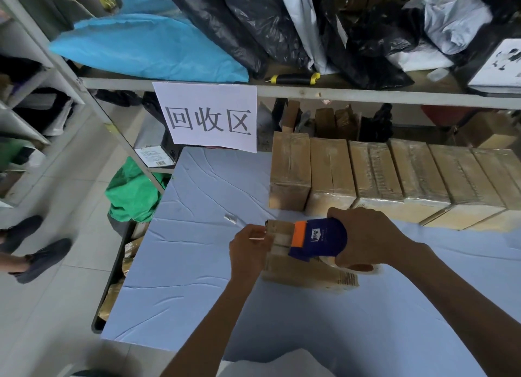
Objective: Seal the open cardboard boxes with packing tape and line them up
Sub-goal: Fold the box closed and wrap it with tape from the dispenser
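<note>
A small cardboard box (298, 272) lies on the light blue tablecloth (197, 264) in front of me. My right hand (366, 235) grips a blue and orange tape dispenser (318, 240) pressed on top of the box. At the box's left end, my left hand (248, 250) pinches a strip of tape against the box. Behind it stands a row of several taped cardboard boxes (394, 173), side by side along the table's far edge.
A grey metal shelf (310, 90) runs behind the table, loaded with black, blue and white bags. A white paper sign (208, 117) hangs from it. A yellow-black tool (294, 78) lies on the shelf. Another person's shoes (33, 247) are on the tiled floor at left.
</note>
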The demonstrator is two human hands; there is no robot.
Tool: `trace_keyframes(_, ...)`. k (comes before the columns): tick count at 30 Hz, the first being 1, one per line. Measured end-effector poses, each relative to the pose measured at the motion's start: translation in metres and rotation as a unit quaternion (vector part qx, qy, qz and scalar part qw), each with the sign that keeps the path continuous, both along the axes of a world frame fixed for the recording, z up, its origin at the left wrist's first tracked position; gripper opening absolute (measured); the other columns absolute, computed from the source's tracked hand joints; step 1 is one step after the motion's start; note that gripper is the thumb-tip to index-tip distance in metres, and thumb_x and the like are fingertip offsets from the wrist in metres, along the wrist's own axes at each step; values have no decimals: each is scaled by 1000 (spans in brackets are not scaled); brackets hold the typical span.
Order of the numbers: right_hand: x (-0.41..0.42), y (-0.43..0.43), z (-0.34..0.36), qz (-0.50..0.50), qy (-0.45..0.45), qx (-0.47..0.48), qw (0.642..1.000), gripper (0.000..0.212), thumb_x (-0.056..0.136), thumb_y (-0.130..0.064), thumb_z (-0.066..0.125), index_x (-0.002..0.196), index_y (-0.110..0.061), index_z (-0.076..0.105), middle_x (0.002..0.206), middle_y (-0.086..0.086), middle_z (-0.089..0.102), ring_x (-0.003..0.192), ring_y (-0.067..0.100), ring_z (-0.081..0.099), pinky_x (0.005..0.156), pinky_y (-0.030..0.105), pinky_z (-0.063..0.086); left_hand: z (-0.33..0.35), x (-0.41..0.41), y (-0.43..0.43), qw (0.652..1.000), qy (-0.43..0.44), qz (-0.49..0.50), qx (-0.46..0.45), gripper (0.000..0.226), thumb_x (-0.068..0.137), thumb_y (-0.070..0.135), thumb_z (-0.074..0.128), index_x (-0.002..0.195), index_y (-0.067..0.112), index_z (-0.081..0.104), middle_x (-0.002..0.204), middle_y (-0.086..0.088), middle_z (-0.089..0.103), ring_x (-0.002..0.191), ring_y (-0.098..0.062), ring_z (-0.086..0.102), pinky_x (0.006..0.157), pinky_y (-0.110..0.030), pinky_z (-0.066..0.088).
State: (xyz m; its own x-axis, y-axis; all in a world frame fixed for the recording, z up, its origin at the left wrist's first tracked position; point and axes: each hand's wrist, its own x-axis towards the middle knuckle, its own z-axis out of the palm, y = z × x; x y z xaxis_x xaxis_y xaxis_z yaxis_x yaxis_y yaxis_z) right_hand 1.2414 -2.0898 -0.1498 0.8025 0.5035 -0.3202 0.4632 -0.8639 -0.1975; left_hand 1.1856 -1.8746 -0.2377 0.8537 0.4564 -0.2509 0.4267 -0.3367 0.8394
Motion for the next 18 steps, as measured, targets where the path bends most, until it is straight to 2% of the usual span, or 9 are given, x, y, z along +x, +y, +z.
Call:
trace_keyframes(2,0,1,-1,3,-1,1,1000,77,59,-49,80,122,-31,41,113,-13,59,88,2,45,71,15,40,2,1,-4,1000,-1,1,16,20,84,29,69,96,13,70,91,-1,72,83,-15,66,79,-28,53)
trace_keyframes(5,2,1,-1,-2,7,5,1000,77,58,-48,80,122,-31,42,113,-14,59,88,2,45,71,16,40,-1,3,-5,998,21,-13,50,18,86,23,66,102,13,68,98,-1,70,84,-13,62,72,-19,44)
trace_keyframes(7,2,0,-1,-1,4,3,1000,76,58,-49,80,122,-32,42,112,-14,59,87,2,46,71,16,40,-1,2,-6,998,21,-11,55,17,87,19,65,104,13,67,99,-3,71,82,-14,64,68,-15,45)
trace_keyframes(11,1,5,-2,13,-8,10,1000,72,56,-60,75,116,-34,45,104,-15,62,86,4,54,72,17,41,0,1,-6,999,5,-3,40,22,84,7,67,106,10,66,91,-11,71,81,-22,67,71,-27,52)
trace_keyframes(15,2,21,-1,32,-15,31,999,71,54,-71,68,113,-38,47,99,-18,60,88,3,56,70,17,41,2,-4,2,999,-3,10,43,24,83,3,66,106,11,66,83,-10,70,69,-15,63,63,-22,49)
trace_keyframes(18,2,44,-1,44,-4,38,998,67,57,-69,68,113,-38,50,99,-16,62,88,5,56,72,19,42,2,-7,26,998,18,32,49,30,81,2,67,110,10,64,88,-11,70,74,-18,63,65,-26,49)
